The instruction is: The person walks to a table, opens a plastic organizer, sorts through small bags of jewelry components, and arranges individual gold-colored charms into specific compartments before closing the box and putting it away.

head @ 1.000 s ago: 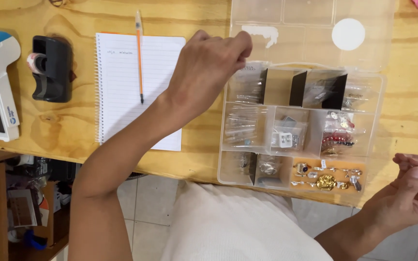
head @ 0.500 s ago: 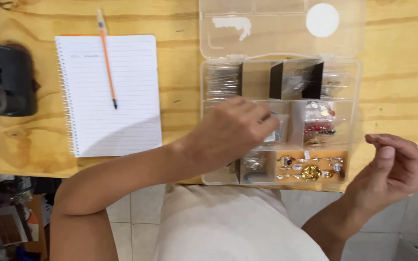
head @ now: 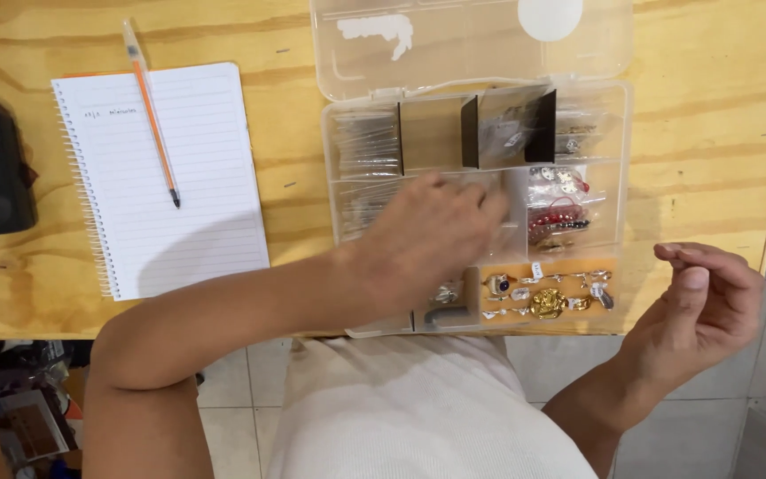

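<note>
We have our left hand (head: 432, 235) down inside the clear plastic organizer box (head: 613, 293), over its middle compartments, fingers bent and close together; whether they pinch anything there we cannot tell. We judge this as picking through the small bagged pieces (head: 556, 208), and lifting one out would call for a fine fingertip grip on slippery film. Our right hand (head: 698, 315) hovers just right of the box, off the table edge, fingers curled inward with thumb and forefinger nearly touching, holding nothing we can see. The box's hinged lid (head: 472, 44) lies open behind it. Gold and silver trinkets (head: 547, 297) glint in its near right compartment. Left of the box lies a lined spiral notebook (head: 166, 177) with an orange pen (head: 152, 115) on it.
</note>
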